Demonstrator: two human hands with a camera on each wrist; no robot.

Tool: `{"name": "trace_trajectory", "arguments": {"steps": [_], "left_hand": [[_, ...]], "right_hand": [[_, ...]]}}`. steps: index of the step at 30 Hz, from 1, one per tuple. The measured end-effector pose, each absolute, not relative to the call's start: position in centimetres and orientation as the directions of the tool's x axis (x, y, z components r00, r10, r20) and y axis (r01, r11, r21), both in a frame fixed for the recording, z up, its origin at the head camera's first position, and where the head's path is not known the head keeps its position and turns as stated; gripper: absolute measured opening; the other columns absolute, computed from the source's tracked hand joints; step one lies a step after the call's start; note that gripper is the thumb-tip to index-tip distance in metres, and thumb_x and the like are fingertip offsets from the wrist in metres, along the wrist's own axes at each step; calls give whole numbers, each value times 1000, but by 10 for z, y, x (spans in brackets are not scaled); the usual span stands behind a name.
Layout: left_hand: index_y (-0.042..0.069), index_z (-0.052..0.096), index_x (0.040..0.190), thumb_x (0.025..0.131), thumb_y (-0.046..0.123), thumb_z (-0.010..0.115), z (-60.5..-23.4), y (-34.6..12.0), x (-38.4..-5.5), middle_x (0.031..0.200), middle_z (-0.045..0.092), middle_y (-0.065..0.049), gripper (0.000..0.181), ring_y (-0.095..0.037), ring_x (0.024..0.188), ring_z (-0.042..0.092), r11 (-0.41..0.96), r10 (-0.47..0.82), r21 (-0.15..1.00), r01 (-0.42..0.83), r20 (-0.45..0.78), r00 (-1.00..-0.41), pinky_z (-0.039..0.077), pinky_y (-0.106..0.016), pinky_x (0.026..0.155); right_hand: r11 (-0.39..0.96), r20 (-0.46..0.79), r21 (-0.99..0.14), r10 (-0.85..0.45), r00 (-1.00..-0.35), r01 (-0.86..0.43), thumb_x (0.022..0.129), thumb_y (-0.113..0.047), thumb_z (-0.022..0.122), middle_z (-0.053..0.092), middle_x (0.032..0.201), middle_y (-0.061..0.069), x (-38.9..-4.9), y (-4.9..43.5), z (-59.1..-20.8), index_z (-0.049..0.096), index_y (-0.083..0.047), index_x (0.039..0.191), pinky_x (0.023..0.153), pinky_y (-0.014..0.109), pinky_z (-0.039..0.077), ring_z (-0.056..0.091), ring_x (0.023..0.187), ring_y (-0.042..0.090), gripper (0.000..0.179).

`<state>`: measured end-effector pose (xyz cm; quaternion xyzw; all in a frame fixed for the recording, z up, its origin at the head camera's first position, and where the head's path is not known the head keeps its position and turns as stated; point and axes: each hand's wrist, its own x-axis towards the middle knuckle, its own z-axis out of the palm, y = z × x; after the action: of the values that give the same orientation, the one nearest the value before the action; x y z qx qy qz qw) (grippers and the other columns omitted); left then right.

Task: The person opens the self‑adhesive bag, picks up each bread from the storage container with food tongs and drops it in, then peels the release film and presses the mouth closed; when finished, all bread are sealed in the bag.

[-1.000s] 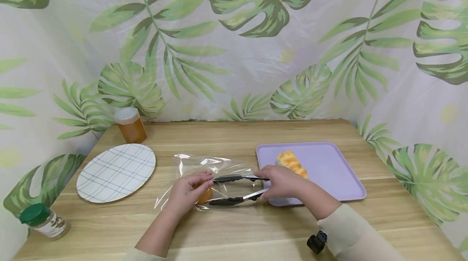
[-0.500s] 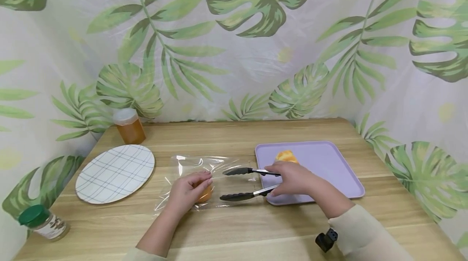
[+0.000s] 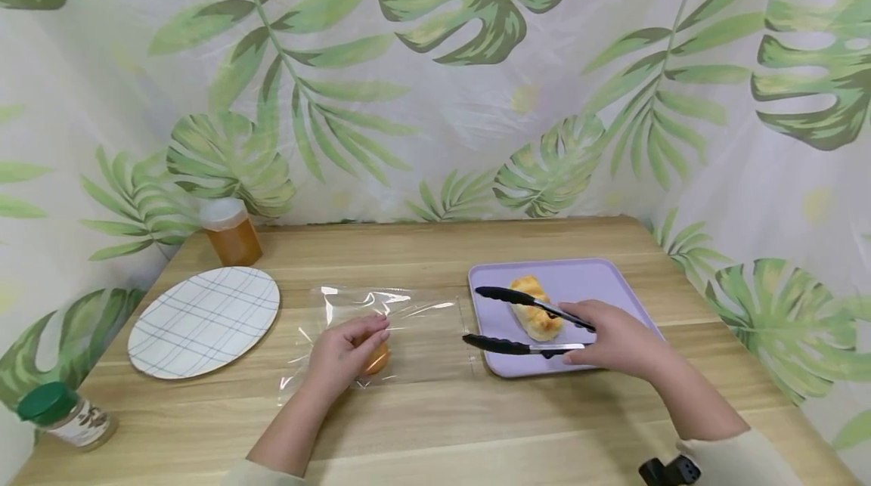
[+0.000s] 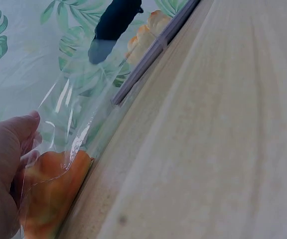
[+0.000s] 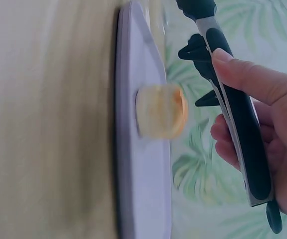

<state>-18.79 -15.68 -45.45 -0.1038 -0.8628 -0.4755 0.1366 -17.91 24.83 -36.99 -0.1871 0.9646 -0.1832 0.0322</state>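
My left hand (image 3: 347, 354) pinches the clear plastic bag (image 3: 429, 327), thumb against fingertips in the left wrist view. Inside the bag, partly behind that hand, lies an orange-brown bread roll (image 4: 54, 191). My right hand (image 3: 612, 338) grips black-and-silver tongs (image 5: 238, 124) by their handles. The tongs' black tips are spread apart, with nothing between them, over the left side of the purple tray (image 3: 585, 274). A golden-topped bread roll (image 3: 542, 323) rests on that tray, and the upper tong arm crosses over it in the head view.
At the left is a white plate (image 3: 204, 323) with a grid pattern. Behind it stands a jar (image 3: 231, 236) of amber contents with a pale lid. A green-capped seasoning jar (image 3: 68, 418) is near the front left. Leaf-patterned cloth (image 3: 442, 93) hangs behind the table (image 3: 435, 433).
My right hand has drawn the tongs rightward out of the bag and over the tray. The left hand stays at the bag with the roll inside.
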Motion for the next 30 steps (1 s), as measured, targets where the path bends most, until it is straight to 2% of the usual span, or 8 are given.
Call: {"name": "trace_trajectory", "arguments": {"steps": [8, 21, 25, 30], "left_hand": [[7, 77, 102, 85, 14, 76, -455, -156, -191, 110, 75, -4, 18, -24, 112, 68, 517, 45, 801, 301, 326, -944, 55, -32, 97], [6, 77, 103, 85, 14, 76, -455, -154, -191, 111, 75, -7, 20, -25, 112, 68, 524, 22, 800, 292, 330, -944, 55, -35, 98], [5, 77, 103, 85, 13, 76, -454, -154, -191, 110, 75, -7, 20, -26, 112, 68, 528, 28, 795, 299, 335, -942, 55, -38, 98], [5, 77, 103, 85, 13, 76, -456, -154, -192, 110, 75, -8, 20, -25, 112, 68, 525, 33, 792, 310, 345, -938, 54, -39, 98]], "right_hand": [[864, 128, -441, -209, -970, -244, 72, -38, 85, 61, 127, 27, -145, 280, -384, 51, 7, 135, 94, 58, 49, 59, 115, 41, 85], [927, 65, -374, -3, -998, -27, 71, -47, 83, 58, 122, 38, -111, 277, -408, 51, 14, 130, 92, 64, 48, 56, 112, 54, 91], [928, 71, -372, 29, -997, 0, 73, -48, 82, 59, 121, 37, -106, 273, -410, 52, 13, 130, 89, 64, 49, 58, 110, 53, 88], [927, 112, -375, 33, -993, -12, 72, -41, 84, 67, 108, 25, -102, 272, -411, 61, 5, 124, 79, 57, 53, 66, 93, 37, 72]]}}
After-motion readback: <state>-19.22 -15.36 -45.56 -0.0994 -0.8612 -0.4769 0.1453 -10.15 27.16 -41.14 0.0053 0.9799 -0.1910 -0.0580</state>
